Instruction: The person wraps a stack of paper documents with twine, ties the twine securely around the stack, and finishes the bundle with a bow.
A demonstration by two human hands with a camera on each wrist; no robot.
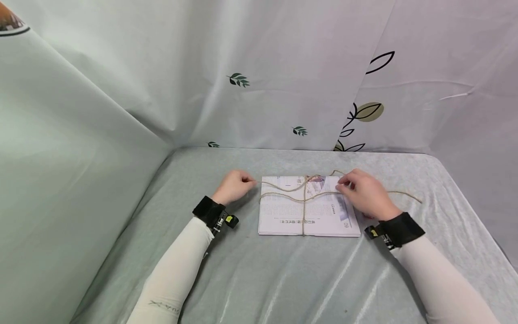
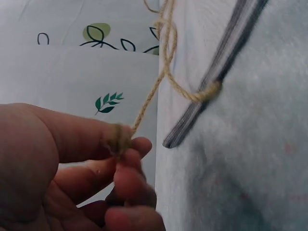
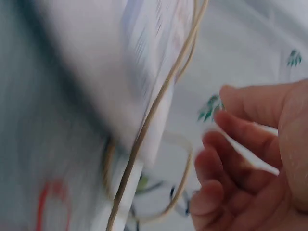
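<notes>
A flat stack of printed paper sheets (image 1: 283,220) lies on the table, with thin jute twine (image 1: 304,216) running down its middle and two wavy strands across its upper part. Left of the stack, my left hand (image 1: 235,185) pinches one end of the twine (image 2: 147,103) between thumb and fingers. My right hand (image 1: 366,191) hovers by the stack's upper right corner. In the right wrist view its fingers (image 3: 209,163) are loosely bent, apart from the twine (image 3: 151,115), and hold nothing visible. Another twine end sticks out right of that hand.
A grey-green cloth (image 1: 243,279) covers the table under the stack. Pale sheeting with leaf prints (image 1: 263,103) stands as a wall behind, and a plain sheet (image 1: 81,148) slopes along the left side.
</notes>
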